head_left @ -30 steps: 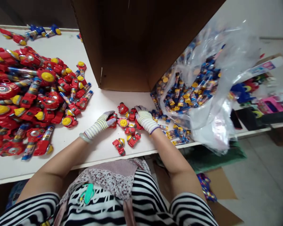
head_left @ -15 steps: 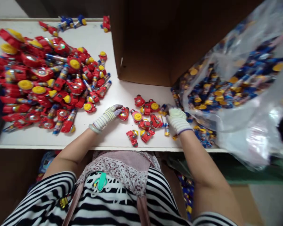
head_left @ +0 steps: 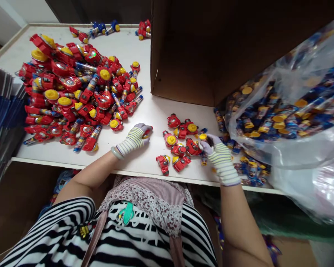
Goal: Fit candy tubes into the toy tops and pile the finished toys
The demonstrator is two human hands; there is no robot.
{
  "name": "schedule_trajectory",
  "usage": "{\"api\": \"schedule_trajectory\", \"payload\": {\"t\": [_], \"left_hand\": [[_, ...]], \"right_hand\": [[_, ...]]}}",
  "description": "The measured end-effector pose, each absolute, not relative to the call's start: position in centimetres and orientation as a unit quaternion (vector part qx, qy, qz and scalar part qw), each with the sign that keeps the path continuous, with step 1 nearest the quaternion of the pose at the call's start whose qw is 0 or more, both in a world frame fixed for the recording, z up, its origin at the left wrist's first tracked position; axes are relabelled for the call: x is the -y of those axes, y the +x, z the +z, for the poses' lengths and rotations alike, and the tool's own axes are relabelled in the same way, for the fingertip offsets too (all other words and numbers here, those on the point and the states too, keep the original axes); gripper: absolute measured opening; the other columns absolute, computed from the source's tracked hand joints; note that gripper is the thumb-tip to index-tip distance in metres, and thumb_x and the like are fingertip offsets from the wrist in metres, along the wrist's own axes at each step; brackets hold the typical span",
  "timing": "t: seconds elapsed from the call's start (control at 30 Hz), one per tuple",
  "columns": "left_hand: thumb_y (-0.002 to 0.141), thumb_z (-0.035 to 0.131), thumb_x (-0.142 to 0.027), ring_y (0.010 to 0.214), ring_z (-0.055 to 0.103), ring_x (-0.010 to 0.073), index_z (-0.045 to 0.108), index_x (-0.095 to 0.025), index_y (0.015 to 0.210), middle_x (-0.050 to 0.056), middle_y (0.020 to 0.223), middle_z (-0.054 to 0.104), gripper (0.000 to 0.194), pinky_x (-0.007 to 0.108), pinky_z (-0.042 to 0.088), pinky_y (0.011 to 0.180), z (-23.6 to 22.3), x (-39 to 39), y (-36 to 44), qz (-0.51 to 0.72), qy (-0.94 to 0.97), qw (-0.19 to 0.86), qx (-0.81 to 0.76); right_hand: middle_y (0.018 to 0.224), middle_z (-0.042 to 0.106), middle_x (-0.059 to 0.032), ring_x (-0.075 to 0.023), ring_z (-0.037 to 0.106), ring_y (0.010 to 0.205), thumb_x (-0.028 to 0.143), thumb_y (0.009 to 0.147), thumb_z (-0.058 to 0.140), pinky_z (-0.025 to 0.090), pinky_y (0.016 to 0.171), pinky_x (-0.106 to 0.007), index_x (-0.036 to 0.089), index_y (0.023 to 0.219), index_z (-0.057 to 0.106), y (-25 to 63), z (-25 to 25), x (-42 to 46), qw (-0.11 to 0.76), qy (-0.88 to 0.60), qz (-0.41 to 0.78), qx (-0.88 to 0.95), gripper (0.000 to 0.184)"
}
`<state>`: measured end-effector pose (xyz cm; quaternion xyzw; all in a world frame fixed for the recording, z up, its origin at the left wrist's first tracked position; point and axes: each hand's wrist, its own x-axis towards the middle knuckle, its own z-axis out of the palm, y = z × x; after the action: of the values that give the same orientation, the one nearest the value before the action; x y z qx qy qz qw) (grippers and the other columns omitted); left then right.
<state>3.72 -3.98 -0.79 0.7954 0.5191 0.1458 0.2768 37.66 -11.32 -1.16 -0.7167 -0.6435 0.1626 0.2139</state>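
Note:
My left hand [head_left: 136, 139], in a striped knit glove with lilac fingertips, rests on the white tabletop with its fingers closed round a red plastic toy piece [head_left: 148, 132], mostly hidden by the fingers. My right hand [head_left: 219, 157], gloved alike, has its fingertips pinched at a small clear tube with a yellow cap [head_left: 203, 136]. Between the hands lies a loose group of red toy pieces [head_left: 193, 146], some with yellow round caps [head_left: 171, 140]. Another small tube [head_left: 204, 159] lies just below the right fingertips.
A big heap of red toys with tubes [head_left: 72, 96] covers the left of the table. An open cardboard box [head_left: 186, 89] stands at the back. On the right, a clear plastic bag [head_left: 289, 159] spills blue-and-yellow tubes [head_left: 267, 115]. Stacked folded sheets [head_left: 2, 122] stand at far left.
The view has shifted left. My right hand has drawn back toward me, its fingertips now at a yellow-capped tube. My left hand has turned its red toy piece and covers more of it.

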Motion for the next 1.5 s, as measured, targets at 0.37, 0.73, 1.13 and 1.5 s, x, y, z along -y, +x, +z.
{"api": "schedule_trajectory", "payload": {"t": [0.37, 0.73, 1.13, 1.5], "left_hand": [[0.071, 0.050, -0.028, 0.082, 0.066, 0.0217, 0.064, -0.015, 0.092, 0.010, 0.094, 0.069, 0.029, 0.034, 0.057, 0.073, 2.4, 5.6, 5.4, 0.269, 0.652, 0.578, -0.410], [0.078, 0.051, -0.032, 0.071, 0.059, 0.0155, 0.062, -0.014, 0.074, 0.006, 0.075, 0.063, 0.021, 0.028, 0.050, 0.072, 5.0, 4.2, 7.1, 0.224, 0.744, 0.557, -0.295], [0.092, 0.045, -0.030, 0.067, 0.054, 0.0138, 0.062, -0.013, 0.078, 0.005, 0.074, 0.061, 0.028, 0.026, 0.047, 0.069, 7.0, 4.2, 7.6, 0.201, 0.848, 0.416, -0.259], [0.092, 0.049, -0.038, 0.066, 0.056, 0.0149, 0.061, -0.014, 0.073, 0.005, 0.071, 0.060, 0.032, 0.027, 0.047, 0.067, 6.2, 5.2, 6.7, 0.248, 0.808, 0.469, -0.257]], "right_hand": [[0.126, 0.068, -0.0150, -0.0280, 0.066, 0.108, 0.038, 0.098, 0.047, 0.052, 0.095, -0.040, 0.016, 0.132, 0.062, 27.9, 1.9, 12.5, 0.152, -0.558, 0.215, 0.787, 0.043], [0.110, 0.073, -0.0156, -0.0270, 0.069, 0.095, 0.042, 0.099, 0.045, 0.053, 0.085, -0.037, 0.016, 0.122, 0.065, 26.3, 1.9, 15.0, 0.156, -0.574, 0.266, 0.759, 0.041], [0.069, 0.059, -0.0025, -0.0156, 0.052, 0.056, 0.075, 0.085, 0.049, 0.045, 0.053, -0.027, 0.021, 0.095, 0.063, 25.7, 0.6, 15.1, 0.311, -0.550, 0.574, 0.522, 0.056], [0.057, 0.055, -0.0016, -0.0163, 0.051, 0.048, 0.069, 0.098, 0.015, 0.046, 0.047, -0.028, 0.017, 0.097, 0.066, 25.5, -0.1, 15.0, 0.220, -0.524, 0.527, 0.632, 0.073]]}}
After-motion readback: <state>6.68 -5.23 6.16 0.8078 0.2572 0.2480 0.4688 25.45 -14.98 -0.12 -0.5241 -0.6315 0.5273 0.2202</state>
